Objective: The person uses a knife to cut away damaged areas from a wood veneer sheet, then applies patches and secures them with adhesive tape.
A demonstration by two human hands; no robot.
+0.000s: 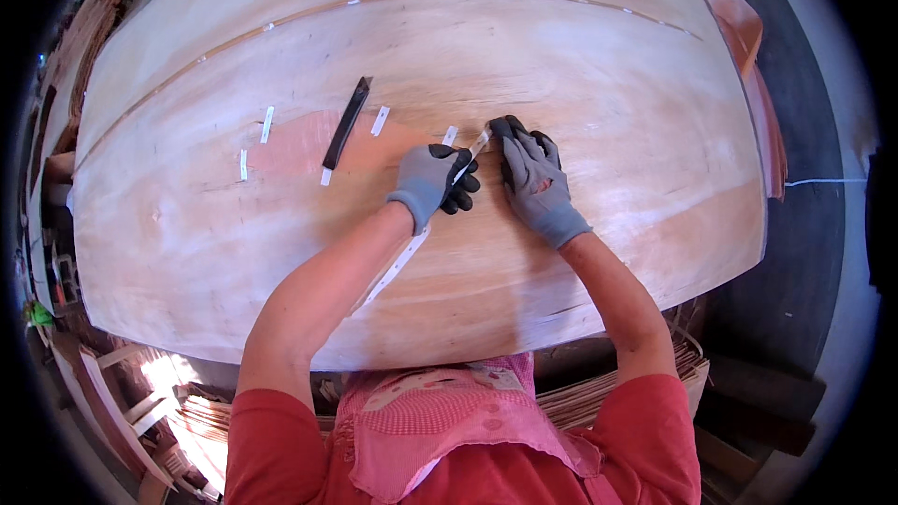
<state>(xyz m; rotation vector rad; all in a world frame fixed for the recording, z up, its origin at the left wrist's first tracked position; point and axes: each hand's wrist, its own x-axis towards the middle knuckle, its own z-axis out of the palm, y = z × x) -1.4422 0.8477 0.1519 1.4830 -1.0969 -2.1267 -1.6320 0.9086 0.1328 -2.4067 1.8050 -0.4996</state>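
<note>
Both my hands wear grey gloves with black fingers. My left hand point(435, 180) is closed on a strip of white perforated tape point(402, 266), whose long tail hangs down past my wrist over the wood. The tape's upper end reaches my right hand point(541, 176), palm down with fingers bent together on it against the veneer sheet point(645, 159). That glove has a small tear on its back. To the left, a black-handled cutter point(348, 126) lies across a reddish veneer patch point(295, 142). Short tape pieces point(268, 124) stick around the patch; another tape piece point(450, 136) is beside my left hand.
A long brown seam point(309, 11) with small tape bits curves across the far part of the sheet. Reddish veneer strips point(734, 23) hang at the right edge. Stacked thin sheets point(585, 399) lie below the near edge, and wooden slats point(117, 393) stand at lower left.
</note>
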